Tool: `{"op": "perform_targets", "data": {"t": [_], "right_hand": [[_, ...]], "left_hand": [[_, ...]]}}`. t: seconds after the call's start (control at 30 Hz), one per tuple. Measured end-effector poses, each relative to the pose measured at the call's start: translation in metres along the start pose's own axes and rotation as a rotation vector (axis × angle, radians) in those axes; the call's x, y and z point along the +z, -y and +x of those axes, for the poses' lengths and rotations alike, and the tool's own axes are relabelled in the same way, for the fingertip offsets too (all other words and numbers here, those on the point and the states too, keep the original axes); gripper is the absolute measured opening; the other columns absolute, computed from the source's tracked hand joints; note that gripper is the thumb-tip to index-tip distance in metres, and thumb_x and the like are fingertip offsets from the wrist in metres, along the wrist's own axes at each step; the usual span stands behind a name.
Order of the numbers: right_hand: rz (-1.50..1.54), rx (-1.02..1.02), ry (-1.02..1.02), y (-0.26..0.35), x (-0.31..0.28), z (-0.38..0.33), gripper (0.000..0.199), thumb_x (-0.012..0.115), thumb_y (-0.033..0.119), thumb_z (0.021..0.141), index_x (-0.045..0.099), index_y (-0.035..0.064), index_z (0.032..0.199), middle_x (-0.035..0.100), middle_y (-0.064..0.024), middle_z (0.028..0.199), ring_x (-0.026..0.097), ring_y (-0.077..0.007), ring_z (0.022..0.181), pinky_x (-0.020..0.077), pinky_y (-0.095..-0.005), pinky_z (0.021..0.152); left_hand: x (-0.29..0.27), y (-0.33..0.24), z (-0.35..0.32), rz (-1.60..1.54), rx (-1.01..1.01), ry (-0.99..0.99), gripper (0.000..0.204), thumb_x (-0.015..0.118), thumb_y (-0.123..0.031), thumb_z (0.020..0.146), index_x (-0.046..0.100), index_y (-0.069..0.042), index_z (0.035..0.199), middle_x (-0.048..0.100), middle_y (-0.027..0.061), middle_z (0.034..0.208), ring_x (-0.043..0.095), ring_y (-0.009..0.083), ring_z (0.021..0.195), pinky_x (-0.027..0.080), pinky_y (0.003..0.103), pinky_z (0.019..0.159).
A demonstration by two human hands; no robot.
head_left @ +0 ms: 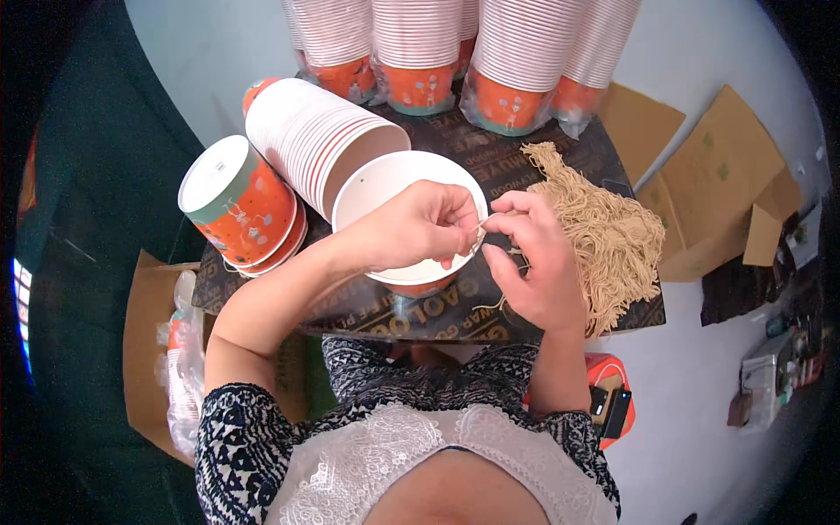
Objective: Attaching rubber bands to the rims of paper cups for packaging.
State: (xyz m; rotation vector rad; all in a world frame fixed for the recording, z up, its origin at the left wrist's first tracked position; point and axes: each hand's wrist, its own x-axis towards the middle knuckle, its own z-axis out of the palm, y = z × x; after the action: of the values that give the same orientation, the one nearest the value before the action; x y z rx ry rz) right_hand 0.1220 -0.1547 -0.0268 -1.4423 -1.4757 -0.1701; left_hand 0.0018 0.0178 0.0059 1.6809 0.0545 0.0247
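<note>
Over the dark counter (pixel 560 319) we pinch one tan string (pixel 486 229) between both hands' fingers at the rim of an open paper cup (pixel 385 179); a heap of strings (pixel 612 236) right and stacked cups (pixel 306 131) far left suggest much remains.

On the dark printed board (pixel 560 166), the open white-lined orange paper cup (pixel 385 188) sits at the middle, a sideways stack of nested paper cups (pixel 306 131) behind-left of it, the heap of tan strings (pixel 612 236) to its right, and bagged upright cup stacks (pixel 507 61) at the back.
</note>
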Motion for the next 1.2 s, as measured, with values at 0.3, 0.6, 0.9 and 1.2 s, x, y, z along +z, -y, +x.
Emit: {"op": "perform_targets", "data": {"t": [0.3,0.6,0.9,1.2], "right_hand": [[-0.019,-0.012,-0.131,0.004,0.022,-0.006,0.018,0.068,-0.005,0.081,0.057,0.0024,0.093,0.056,-0.0130,0.097,0.060,-0.0302,0.085,0.0494,-0.0381,0.073],[0.014,-0.063,-0.158,-0.003,0.025,-0.011,0.013,0.067,-0.005,0.083,0.061,0.0009,0.093,0.059,-0.0128,0.097,0.062,-0.0272,0.082,0.0508,-0.0351,0.070],[0.021,0.084,-0.096,-0.018,0.024,-0.006,0.015,0.061,-0.004,0.086,0.063,-0.0034,0.100,0.062,-0.0166,0.109,0.064,-0.0334,0.095,0.0520,-0.0392,0.082],[0.068,0.049,-0.119,-0.020,0.028,-0.001,0.013,0.060,-0.005,0.087,0.062,-0.0053,0.100,0.059,-0.0170,0.103,0.062,-0.0331,0.093,0.0507,-0.0383,0.080]], "left_hand": [[-0.001,0.003,0.002,-0.049,-0.026,-0.048,0.003,0.061,0.000,0.081,0.061,0.001,0.084,0.062,0.0039,0.076,0.058,0.0102,0.065,0.049,0.024,0.059],[-0.004,0.010,0.007,-0.017,-0.002,-0.005,0.008,0.066,0.004,0.082,0.059,-0.001,0.085,0.062,0.0021,0.077,0.058,0.0091,0.072,0.046,0.022,0.066],[0.009,0.009,0.005,0.314,0.178,-0.110,0.014,0.067,0.004,0.085,0.057,-0.001,0.094,0.060,-0.0003,0.084,0.058,0.0074,0.078,0.049,0.024,0.072],[0.020,0.010,0.002,0.917,0.501,-0.346,0.012,0.064,0.000,0.081,0.056,0.001,0.090,0.060,0.0183,0.081,0.063,0.0387,0.074,0.052,0.044,0.065]]}}
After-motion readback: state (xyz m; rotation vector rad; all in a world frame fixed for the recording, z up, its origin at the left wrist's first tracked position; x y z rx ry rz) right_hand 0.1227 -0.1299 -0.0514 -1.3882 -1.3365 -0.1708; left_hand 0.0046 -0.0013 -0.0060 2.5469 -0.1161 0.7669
